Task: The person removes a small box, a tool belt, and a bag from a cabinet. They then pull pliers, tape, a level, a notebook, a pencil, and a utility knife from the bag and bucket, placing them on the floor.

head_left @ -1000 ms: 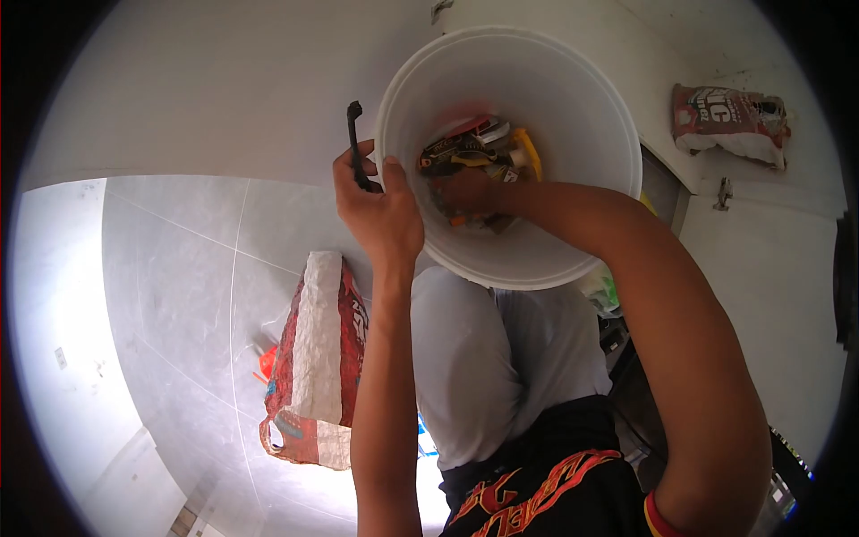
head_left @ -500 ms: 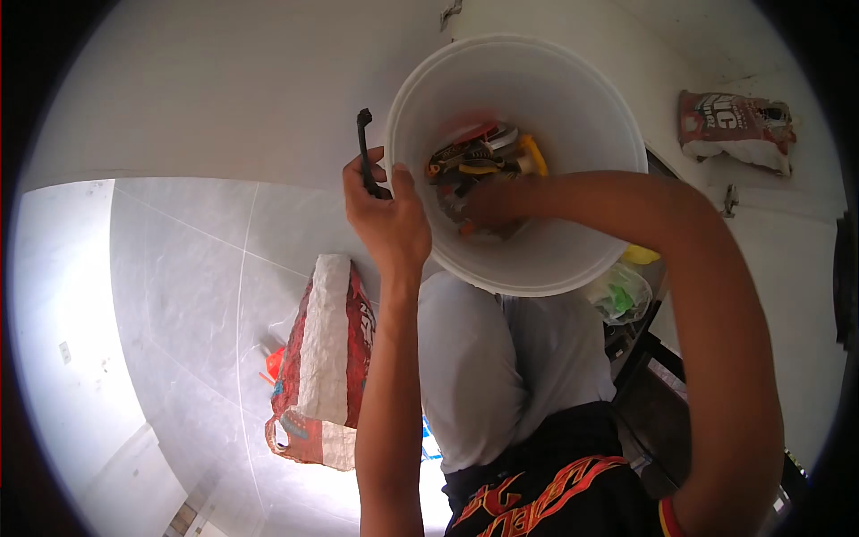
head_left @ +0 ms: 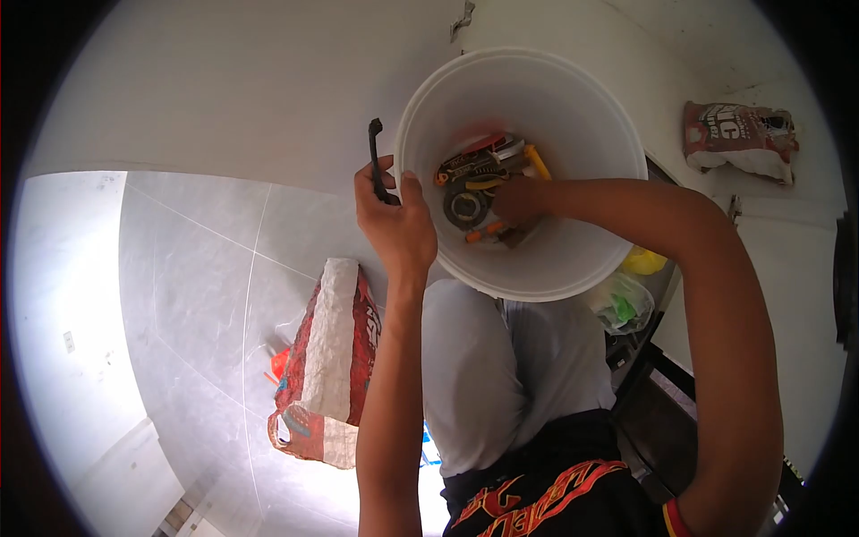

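Observation:
A white bucket (head_left: 591, 116) tilts toward me above my knees, with several tools at its bottom. My left hand (head_left: 398, 219) is at its left rim, thumb against the edge, fingers closed around a slim black tool with a knobbed end (head_left: 375, 143) outside the wall. Deep in the bucket, my right hand (head_left: 519, 202) reaches among the tools, its fingers mostly hidden. Beside it are a roll of dark tape (head_left: 466, 208), a yellow handle (head_left: 485, 184) and an orange-handled piece (head_left: 483, 233). Farther back lie a yellow bar (head_left: 537, 163) and a red item (head_left: 483, 143).
A red and white woven sack (head_left: 331, 358) stands on the grey tiled floor (head_left: 197, 295) to the left. At upper right lies a brown and white bag (head_left: 738, 139). A clear plastic bag with green inside (head_left: 624, 309) sits right of my knees, near a dark frame (head_left: 658, 394).
My right hand has shifted right inside the bucket, uncovering the tape roll and the orange-handled piece. My left hand keeps its hold on the black tool; the view has shifted slightly.

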`<action>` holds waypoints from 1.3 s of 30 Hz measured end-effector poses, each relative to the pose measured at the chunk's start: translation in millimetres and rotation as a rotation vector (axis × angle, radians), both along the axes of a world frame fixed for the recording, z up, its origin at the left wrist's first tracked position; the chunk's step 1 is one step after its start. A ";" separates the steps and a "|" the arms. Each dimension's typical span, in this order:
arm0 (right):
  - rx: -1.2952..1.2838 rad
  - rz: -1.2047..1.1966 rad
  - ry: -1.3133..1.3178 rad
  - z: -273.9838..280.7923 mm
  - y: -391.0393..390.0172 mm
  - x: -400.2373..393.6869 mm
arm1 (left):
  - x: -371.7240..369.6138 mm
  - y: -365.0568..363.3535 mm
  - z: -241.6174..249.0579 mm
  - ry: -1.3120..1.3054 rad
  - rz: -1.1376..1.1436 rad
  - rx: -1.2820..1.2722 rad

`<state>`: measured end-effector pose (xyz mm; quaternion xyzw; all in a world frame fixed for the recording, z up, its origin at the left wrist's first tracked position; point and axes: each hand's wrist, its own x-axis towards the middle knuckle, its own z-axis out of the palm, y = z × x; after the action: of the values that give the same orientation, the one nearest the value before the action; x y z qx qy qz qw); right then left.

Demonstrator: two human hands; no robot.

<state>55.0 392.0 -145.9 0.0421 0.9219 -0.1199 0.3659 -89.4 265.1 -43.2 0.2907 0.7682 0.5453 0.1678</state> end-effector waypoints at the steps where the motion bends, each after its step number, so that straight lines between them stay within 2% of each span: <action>1: -0.012 0.034 -0.041 4.8 -5.5 -3.3 | -0.6 0.2 -1.3 -0.015 0.002 0.007; 3: -0.021 0.067 -0.082 1.8 -8.7 -6.4 | -1.4 0.0 -3.1 -0.024 0.002 0.008; 5: -0.044 0.009 0.152 -32.5 -14.2 -7.5 | -0.9 -0.1 -2.8 -0.032 0.001 0.008; 6: -0.041 0.008 0.155 -44.9 -18.1 -9.6 | -0.7 0.0 -1.9 -0.031 0.001 -0.003; 8: 0.051 -0.059 0.391 -58.2 -27.5 -20.6 | -1.1 0.3 -0.6 -0.025 0.000 -0.012; 9: 0.051 -0.060 0.394 -55.7 -28.9 -29.2 | -0.9 0.1 -0.6 -0.029 0.000 -0.009; 11: 0.122 -0.175 0.155 -47.9 -30.7 -46.1 | -0.3 0.0 -0.4 -0.030 0.001 -0.004; 12: 0.123 -0.173 0.157 -50.9 -30.6 -49.3 | 0.0 0.3 0.0 -0.028 0.014 -0.005; 14: 0.054 -0.477 0.149 -56.3 -30.0 -54.3 | 0.5 0.6 1.6 -0.026 0.029 -0.004; 17: 0.052 -0.588 0.234 -58.9 -30.7 -52.2 | 0.5 0.6 2.1 -0.041 0.033 -0.016; 18: 0.053 -0.586 0.232 -57.2 -29.1 -50.8 | 0.2 0.4 1.2 -0.033 0.028 -0.001; 20: -0.017 -0.408 0.252 -53.3 -24.6 -49.0 | -0.3 -0.1 -0.3 -0.028 0.028 0.014; 24: -0.034 -0.235 0.173 13.6 -12.5 -51.1 | -2.0 -0.3 -3.2 -0.043 0.010 0.026; 27: -0.075 -0.134 0.272 60.8 10.6 -45.8 | -2.6 -0.9 -4.1 -0.033 0.000 0.024; 29: 0.186 -0.096 0.423 76.9 26.1 -38.4 | -2.5 -1.6 -3.5 -0.043 -0.004 0.022; 30: 0.188 -0.098 0.421 97.8 26.0 -33.9 | -2.5 -2.3 -3.0 -0.044 -0.005 0.019; 32: 0.137 -0.396 0.530 148.1 22.8 -23.4 | -3.4 -1.4 -3.7 -0.043 -0.013 0.023; 33: 0.142 -0.399 0.533 163.9 22.4 -15.2 | -4.7 -1.0 -8.2 -0.065 -0.016 0.035; 35: -0.029 -0.622 0.706 187.3 18.6 4.2 | -5.6 -3.0 -7.8 -0.075 -0.017 0.046; 36: -0.028 -0.622 0.720 196.3 13.2 14.5 | -4.0 -1.3 -2.9 -0.070 -0.008 0.011; 38: -0.467 -1.065 0.770 217.1 -9.8 38.2 | -4.0 -0.8 3.5 -0.057 -0.012 -0.004; 39: -0.452 -1.066 0.786 225.8 -20.2 49.0 | -4.6 -0.6 3.3 -0.034 -0.026 -0.010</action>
<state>104.0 371.8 80.0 0.3648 0.7922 -0.4782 -0.1037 -94.0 264.6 -39.9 0.2906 0.7641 0.5441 0.1891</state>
